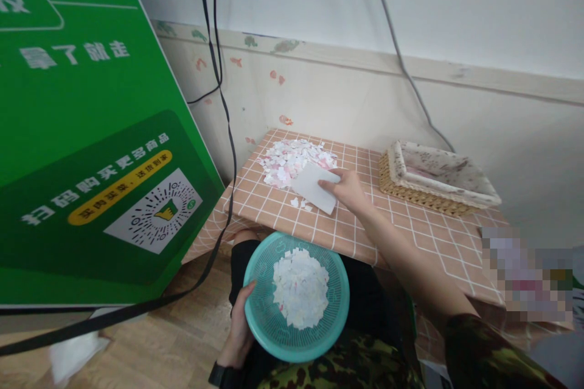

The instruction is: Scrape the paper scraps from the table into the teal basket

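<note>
My left hand [241, 322] grips the left rim of a round teal plastic colander [338, 292], which rests over my lap just below the table edge. Inside it lies a heap of small white paper scraps [301, 289]. Over the table, my right hand [347, 189] pinches a flat white card [314, 187] between thumb and fingers. The card's left edge is beside a pile of white and pinkish torn paper pieces [287, 158]. A few loose scraps [301, 203] lie in front of the card. Part of the pile is hidden behind it.
A wicker basket [424, 194] with a cloth lining stands at the table's right rear. The table has a brown checked cloth [365, 161]. A large green panel [91, 134] rises at left, with a black strap [230, 152] hanging before it. Wall is behind.
</note>
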Motion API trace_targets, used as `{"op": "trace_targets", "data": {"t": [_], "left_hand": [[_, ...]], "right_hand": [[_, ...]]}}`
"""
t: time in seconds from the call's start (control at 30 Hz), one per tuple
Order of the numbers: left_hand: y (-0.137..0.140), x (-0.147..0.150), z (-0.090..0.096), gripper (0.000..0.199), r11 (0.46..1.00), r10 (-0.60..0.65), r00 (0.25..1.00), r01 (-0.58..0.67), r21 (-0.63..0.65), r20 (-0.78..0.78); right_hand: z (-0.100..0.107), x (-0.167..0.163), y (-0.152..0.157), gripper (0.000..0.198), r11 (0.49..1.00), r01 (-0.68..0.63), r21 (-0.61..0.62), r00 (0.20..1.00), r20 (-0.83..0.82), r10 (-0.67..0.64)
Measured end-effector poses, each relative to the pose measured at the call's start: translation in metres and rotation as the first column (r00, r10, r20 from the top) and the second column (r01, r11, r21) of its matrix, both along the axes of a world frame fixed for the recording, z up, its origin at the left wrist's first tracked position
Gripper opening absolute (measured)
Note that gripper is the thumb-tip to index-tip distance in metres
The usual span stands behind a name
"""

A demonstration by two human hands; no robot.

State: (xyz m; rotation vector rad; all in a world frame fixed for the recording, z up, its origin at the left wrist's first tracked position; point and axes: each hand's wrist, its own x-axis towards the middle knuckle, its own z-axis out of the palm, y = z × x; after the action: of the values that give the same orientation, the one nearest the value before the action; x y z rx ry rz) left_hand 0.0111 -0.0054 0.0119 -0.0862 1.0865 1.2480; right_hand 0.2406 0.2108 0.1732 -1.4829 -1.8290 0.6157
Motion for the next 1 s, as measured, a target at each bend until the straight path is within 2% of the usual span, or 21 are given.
{"op": "trace_targets", "data": {"t": [0.17,0.37,0.6,0.73,1.0], "left_hand": [[-0.001,0.0,0.0,0.027,1.0,-0.007,1.0,0.007,0.028,0.015],[-0.001,-0.001,0.003,0.024,1.0,0.002,1.0,-0.002,0.0,-0.005],[0.0,0.001,0.007,0.023,1.0,0.004,1.0,-0.004,0.005,-0.012],[0.0,0.001,0.007,0.023,1.0,0.001,1.0,-0.001,0.014,-0.019],[0.002,0.001,0.005,0.025,0.999,0.033,0.997,-0.033,0.007,-0.063]], "right_hand": [[0.0,-0.001,0.0,0.029,1.0,-0.002,0.012,1.0,0.021,0.002],[0.006,0.019,0.002,0.03,0.998,0.063,0.008,0.996,0.065,-0.064],[0.014,0.011,0.009,0.025,0.993,-0.02,0.116,0.992,0.129,0.004],[0.02,0.014,0.012,0.02,0.994,-0.06,0.097,0.979,0.2,0.04],[0.021,0.024,0.019,0.021,0.986,-0.089,0.142,0.984,0.164,0.065]]}}
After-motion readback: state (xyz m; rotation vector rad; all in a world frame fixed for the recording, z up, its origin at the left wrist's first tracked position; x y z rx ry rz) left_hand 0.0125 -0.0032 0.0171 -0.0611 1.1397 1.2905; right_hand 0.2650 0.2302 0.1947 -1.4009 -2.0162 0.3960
